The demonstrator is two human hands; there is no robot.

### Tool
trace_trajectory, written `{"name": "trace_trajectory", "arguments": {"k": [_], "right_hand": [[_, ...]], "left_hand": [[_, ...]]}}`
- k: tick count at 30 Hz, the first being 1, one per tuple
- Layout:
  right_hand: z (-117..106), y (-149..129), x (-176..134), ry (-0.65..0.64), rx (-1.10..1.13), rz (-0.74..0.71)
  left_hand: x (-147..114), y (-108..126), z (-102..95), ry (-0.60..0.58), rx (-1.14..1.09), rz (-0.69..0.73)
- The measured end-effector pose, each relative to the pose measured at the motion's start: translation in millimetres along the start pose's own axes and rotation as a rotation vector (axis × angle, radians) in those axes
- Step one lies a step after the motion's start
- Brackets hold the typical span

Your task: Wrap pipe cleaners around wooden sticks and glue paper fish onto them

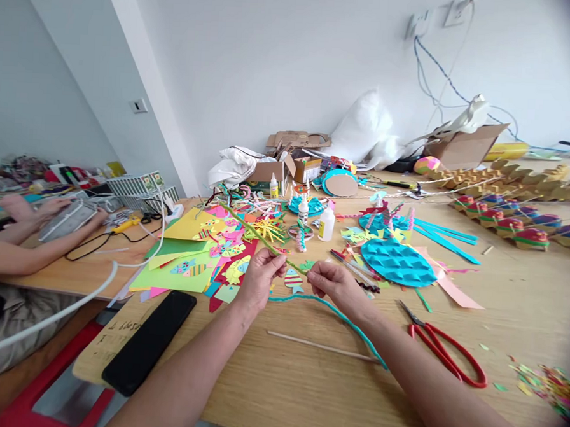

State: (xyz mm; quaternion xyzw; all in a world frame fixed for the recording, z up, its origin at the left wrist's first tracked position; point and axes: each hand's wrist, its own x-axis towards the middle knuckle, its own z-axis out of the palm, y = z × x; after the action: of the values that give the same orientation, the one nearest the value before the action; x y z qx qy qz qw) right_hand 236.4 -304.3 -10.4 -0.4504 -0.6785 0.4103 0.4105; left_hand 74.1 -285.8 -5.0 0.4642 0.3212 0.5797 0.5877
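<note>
Between my two hands stretches a green pipe cleaner [256, 232], its long end rising to the upper left. My left hand [264, 275] pinches it near the middle. The fingers of my right hand [331, 283] are closed on its lower right end. Below them a teal pipe cleaner [328, 303] curves across the table and passes under my right forearm. A thin wooden stick [316, 346] lies nearer to me. Just behind my hands rests a striped paper fish [293, 279]. Red-handled scissors [443, 349] lie to the right, their blades slightly apart.
Coloured paper sheets [181, 272] and a black phone [149, 343] lie at left. Glue bottles [326, 224] stand behind my hands, near a blue egg-carton disc [397, 262]. Paper scraps [546, 386] are at right. Another person's hands [56, 211] work on a grey device.
</note>
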Motion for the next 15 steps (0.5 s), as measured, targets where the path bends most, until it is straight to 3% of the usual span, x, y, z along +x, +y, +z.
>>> {"name": "trace_trajectory", "arguments": {"k": [6, 11, 15], "right_hand": [[6.8, -5.4, -3.0, 0.168, -0.46, -0.154], [13.8, -13.6, -10.0, 0.153, -0.625, -0.239], [12.6, -13.3, -10.6, 0.165, -0.673, -0.227]], "left_hand": [[-3.2, -6.9, 5.9, -0.029, 0.085, -0.008], [-0.7, -11.1, 5.7, 0.012, 0.221, 0.098], [-1.0, -9.7, 4.3, -0.035, 0.137, 0.01]]}}
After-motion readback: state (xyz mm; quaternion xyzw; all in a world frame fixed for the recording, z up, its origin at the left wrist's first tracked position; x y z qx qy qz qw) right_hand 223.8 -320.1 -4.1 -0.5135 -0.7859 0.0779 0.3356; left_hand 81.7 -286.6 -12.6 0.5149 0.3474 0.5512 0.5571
